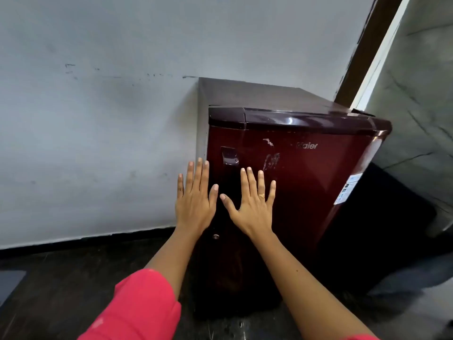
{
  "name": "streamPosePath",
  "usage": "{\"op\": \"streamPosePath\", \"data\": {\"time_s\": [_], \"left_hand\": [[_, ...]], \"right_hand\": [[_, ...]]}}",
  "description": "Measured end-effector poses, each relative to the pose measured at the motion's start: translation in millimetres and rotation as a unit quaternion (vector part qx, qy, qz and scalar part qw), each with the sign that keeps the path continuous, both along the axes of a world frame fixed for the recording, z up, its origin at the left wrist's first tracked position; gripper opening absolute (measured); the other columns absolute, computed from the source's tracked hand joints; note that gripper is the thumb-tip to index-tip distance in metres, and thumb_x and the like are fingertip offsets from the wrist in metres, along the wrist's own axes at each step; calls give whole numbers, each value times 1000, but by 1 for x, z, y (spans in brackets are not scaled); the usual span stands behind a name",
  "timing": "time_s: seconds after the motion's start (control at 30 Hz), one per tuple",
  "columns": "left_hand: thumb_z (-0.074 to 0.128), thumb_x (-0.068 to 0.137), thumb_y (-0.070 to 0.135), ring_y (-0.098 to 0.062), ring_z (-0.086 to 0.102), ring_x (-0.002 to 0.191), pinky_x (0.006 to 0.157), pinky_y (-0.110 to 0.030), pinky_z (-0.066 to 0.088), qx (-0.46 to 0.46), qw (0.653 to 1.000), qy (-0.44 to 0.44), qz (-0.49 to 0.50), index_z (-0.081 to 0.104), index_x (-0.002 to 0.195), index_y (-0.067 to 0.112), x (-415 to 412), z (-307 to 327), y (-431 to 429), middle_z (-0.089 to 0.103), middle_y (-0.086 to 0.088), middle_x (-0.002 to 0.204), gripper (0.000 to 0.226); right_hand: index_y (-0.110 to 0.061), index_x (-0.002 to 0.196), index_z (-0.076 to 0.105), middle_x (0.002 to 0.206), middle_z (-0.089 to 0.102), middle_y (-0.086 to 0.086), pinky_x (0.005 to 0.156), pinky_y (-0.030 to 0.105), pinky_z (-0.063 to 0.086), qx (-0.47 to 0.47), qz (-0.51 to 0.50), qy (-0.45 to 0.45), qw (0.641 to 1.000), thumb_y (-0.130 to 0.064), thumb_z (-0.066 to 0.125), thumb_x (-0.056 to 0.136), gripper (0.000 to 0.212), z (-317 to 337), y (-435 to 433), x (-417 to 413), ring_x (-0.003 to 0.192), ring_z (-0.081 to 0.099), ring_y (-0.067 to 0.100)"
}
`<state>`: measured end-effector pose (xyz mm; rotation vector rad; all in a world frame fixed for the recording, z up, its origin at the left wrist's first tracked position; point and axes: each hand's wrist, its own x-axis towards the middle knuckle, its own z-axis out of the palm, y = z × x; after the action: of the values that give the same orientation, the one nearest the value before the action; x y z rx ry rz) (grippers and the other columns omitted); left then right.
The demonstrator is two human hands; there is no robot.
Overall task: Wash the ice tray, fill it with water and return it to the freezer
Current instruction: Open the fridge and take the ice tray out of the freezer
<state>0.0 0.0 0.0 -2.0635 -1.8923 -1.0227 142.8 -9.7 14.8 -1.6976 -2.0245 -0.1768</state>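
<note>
Dark red fridge (pixel 318 180) stands closed against the white wall (pixel 98 143). The left hand (pixel 195 204) and the right hand (pixel 252 209) are spread flat on its door, side by side, fingers straight, holding nothing.

Fridge (pixel 306 180) on floor (pixel 49 278), 12 o'clock of viewer, back against wall (pixel 98 119). Door frame (pixel 362 50) behind at 1 o'clock; stone panel (pixel 416 106) at 3 o'clock. Handle recess (pixel 230 155) near door's 10 o'clock corner, lock (pixel 216 236) at recess's 6 o'clock. Left hand (pixel 196 204) before door's 9 o'clock edge; right hand (pixel 252 209) just beside at 3 o'clock. Label (pixel 346 190) on door's 3 o'clock edge.
</note>
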Motion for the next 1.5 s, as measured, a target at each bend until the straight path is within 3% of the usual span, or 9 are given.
{"op": "streamPosePath", "data": {"time_s": [0.13,0.3,0.47,0.6,0.83,1.03,1.2,1.33,1.5], "left_hand": [[2,90,48,-11,-18,142,114,-34,-14,-26,999,-40,15,-11,145,19,-7,10,18,-13,4,155,64],[17,101,37,-13,-12,145,116,-36,-10,-89,983,-155,-46,-4,150,17,-7,28,47,-7,1,159,57],[22,102,36,-12,3,146,119,-36,3,-87,923,-352,-128,3,150,20,0,46,66,4,2,159,55],[23,101,39,-13,13,144,111,-25,14,-93,882,-440,-143,9,150,22,8,55,73,12,2,158,54],[24,102,32,-13,20,142,97,-6,18,-72,865,-469,-164,11,150,20,15,49,83,18,0,156,51],[28,100,41,-15,30,139,115,-34,26,-72,875,-445,-178,19,150,22,2,39,96,29,1,153,54],[28,100,41,-17,26,141,116,-37,24,-94,874,-441,-182,17,150,22,-1,40,97,25,-1,155,55],[28,97,50,-20,28,140,115,-46,26,-103,878,-428,-185,18,150,23,-5,39,98,27,-2,154,60],[29,89,61,-16,31,139,113,-45,29,-82,885,-419,-188,18,149,23,2,33,78,30,0,152,72]], "right_hand": [[-20,149,-6,159,-7,-5,106,38,-31,-4,4,25,1000,-71,9,81,86,8,13,-9,141,-24,14],[-15,149,6,158,10,-1,111,35,-20,-3,12,103,995,-71,10,80,90,12,25,-22,145,-10,13],[-19,149,10,151,26,1,113,38,4,-53,30,250,966,-54,30,95,67,12,28,-33,141,16,16],[-22,149,7,154,22,0,114,38,8,-99,61,347,931,-44,35,98,63,14,31,-37,141,17,17],[-23,148,8,154,24,3,105,28,26,-137,99,436,884,-39,39,98,62,15,32,-35,141,24,20],[-18,136,25,144,40,9,105,42,39,-159,83,445,877,-30,43,98,44,21,36,-36,134,37,26],[-18,127,31,139,43,6,96,28,34,-163,82,458,870,-23,44,98,32,23,33,-36,132,38,21],[-16,132,27,145,38,10,99,33,34,-183,71,447,873,-24,42,99,38,28,31,-35,137,32,26],[-16,134,26,143,39,10,95,29,34,-181,83,435,878,-26,41,99,39,25,10,-24,135,35,25]]}}
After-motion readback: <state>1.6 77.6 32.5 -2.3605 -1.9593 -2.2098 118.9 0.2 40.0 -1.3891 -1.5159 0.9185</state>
